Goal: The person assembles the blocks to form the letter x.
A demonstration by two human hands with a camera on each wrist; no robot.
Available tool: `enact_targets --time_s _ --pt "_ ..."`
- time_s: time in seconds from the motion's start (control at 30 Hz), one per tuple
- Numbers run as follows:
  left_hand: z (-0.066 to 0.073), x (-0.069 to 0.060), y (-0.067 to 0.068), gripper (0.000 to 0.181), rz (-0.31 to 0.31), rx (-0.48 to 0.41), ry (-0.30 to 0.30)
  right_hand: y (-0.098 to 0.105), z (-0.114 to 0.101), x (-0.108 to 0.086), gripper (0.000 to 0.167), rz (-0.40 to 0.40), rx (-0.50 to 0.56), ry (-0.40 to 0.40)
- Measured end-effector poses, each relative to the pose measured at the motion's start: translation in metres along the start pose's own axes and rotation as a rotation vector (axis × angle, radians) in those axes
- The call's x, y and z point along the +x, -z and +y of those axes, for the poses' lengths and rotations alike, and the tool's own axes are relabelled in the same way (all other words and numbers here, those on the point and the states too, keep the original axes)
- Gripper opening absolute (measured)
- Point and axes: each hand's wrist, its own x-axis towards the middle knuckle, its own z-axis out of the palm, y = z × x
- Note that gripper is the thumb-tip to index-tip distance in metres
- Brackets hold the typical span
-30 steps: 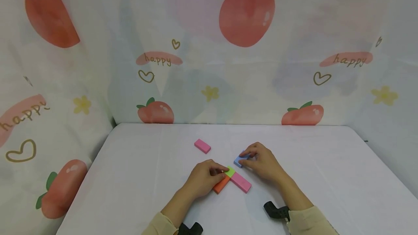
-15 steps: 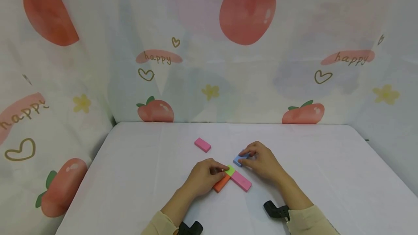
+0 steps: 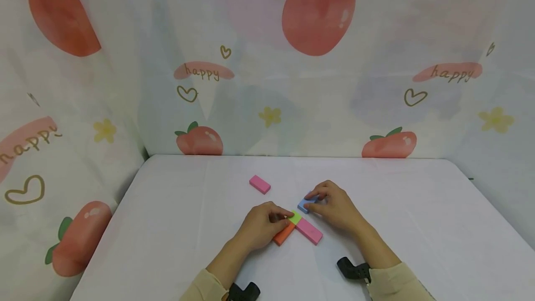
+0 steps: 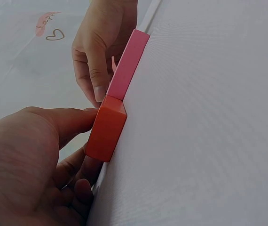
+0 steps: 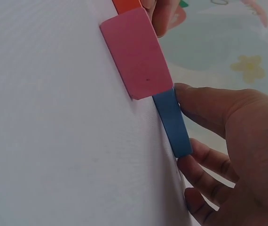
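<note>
In the head view my left hand [image 3: 261, 226] pinches a small green block [image 3: 296, 218] between thumb and index finger. An orange block [image 3: 284, 234] lies against it, partly under the thumb; the left wrist view shows the thumb tip beside its side face. A pink block [image 3: 309, 232] meets the green one and runs toward the front right. My right hand [image 3: 336, 206] grips a blue block [image 3: 305, 205] by its sides, just behind the green one with a narrow gap. In the right wrist view, the blue block [image 5: 172, 122] sits partly hidden beyond the pink block [image 5: 136, 54].
A second pink block [image 3: 260, 184] lies alone farther back on the white table [image 3: 200, 208]. Printed cloth [image 3: 251, 27] hangs behind the table and along its left side. Black wrist mounts [image 3: 353, 269] stick out near both sleeves.
The blue block has slid very slightly left toward the green block under my right hand. The left hand and other blocks keep their places; the head view has tilted slightly down.
</note>
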Motion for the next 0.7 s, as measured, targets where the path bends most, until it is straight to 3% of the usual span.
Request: enact_targets --time_s 0.7 --pt "0.0002 0.0003 0.0000 0.017 -0.005 0.000 0.014 0.0002 -0.0030 -0.0018 0.012 -0.029 0.006 -0.024"
